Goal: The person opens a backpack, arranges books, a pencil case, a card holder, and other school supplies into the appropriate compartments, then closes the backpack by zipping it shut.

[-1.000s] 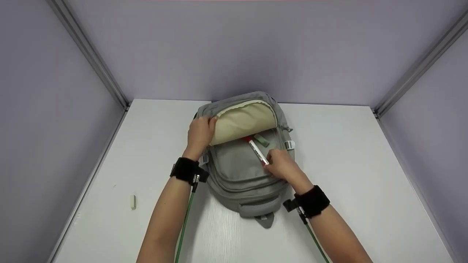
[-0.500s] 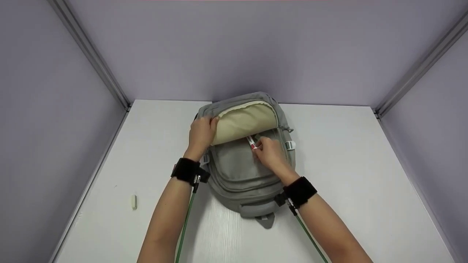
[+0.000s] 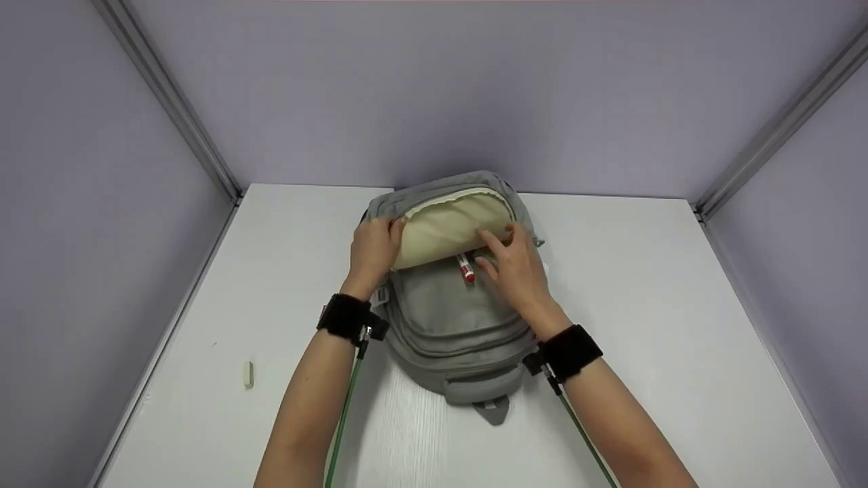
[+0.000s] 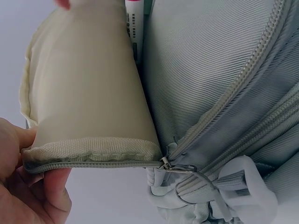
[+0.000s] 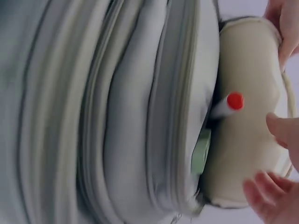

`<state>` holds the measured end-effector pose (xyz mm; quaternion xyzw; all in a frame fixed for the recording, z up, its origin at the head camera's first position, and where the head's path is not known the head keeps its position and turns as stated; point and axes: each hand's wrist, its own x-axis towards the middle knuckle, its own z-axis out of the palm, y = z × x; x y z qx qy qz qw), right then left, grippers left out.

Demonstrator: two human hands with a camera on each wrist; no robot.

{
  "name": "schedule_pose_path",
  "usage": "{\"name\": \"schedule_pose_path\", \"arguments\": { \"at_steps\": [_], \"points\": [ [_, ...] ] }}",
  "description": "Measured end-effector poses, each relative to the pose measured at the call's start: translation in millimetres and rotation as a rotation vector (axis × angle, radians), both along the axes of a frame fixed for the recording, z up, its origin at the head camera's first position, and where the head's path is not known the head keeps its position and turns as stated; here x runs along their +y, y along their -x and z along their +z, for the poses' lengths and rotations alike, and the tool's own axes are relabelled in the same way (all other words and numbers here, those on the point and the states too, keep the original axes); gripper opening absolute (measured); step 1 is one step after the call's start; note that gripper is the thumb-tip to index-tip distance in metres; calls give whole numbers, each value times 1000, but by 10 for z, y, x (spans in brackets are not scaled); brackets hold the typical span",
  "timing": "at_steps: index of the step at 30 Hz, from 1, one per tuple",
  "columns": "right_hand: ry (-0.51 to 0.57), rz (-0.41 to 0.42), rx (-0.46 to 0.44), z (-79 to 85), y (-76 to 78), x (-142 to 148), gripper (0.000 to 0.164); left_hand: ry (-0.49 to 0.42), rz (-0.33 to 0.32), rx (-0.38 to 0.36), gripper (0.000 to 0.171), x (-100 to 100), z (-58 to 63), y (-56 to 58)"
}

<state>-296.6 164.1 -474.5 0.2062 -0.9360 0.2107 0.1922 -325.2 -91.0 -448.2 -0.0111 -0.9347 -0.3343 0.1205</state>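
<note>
A grey backpack (image 3: 434, 298) lies on the table, its front pocket unzipped and the cream-lined flap (image 3: 441, 237) folded back. My left hand (image 3: 371, 247) pinches the zippered edge of that flap at its left side. A white marker (image 3: 465, 266) with a red end pokes out of the pocket opening, its other end hidden inside. Beside the marker, a green block (image 5: 201, 151) shows in the pocket in the right wrist view. My right hand (image 3: 521, 271) holds nothing; its fingers are spread over the right part of the flap, close to the lining.
A small pale green block (image 3: 248, 375) lies on the white table (image 3: 183, 413) to the left. Grey panels (image 3: 461, 88) enclose the table at the back and both sides. Green cables (image 3: 342, 420) trail from the wrist cameras.
My right hand carried the marker up into the pocket opening, let go of it, and moved up to the flap with its fingers spread. The left hand stays at the flap's edge.
</note>
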Motion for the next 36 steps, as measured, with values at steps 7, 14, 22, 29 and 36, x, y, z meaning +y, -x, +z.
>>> {"name": "schedule_pose_path", "arguments": {
  "at_steps": [7,14,22,29,36],
  "points": [
    [-52,-2,-61,-33,181,131,62,-67,-35,26,41,-21,-17,-23],
    [-50,14,-196,-41,324,142,56,-184,-93,24,39,-81,-16,-106],
    [-107,-24,-255,-40,409,141,52,-223,-82,18,43,-325,-59,-210],
    [-93,-19,-290,-64,435,139,53,-39,-38,-114,35,-765,-81,-423],
    [-70,-11,-318,-58,405,140,53,203,40,-338,44,-1267,-202,-699]
  ]
}}
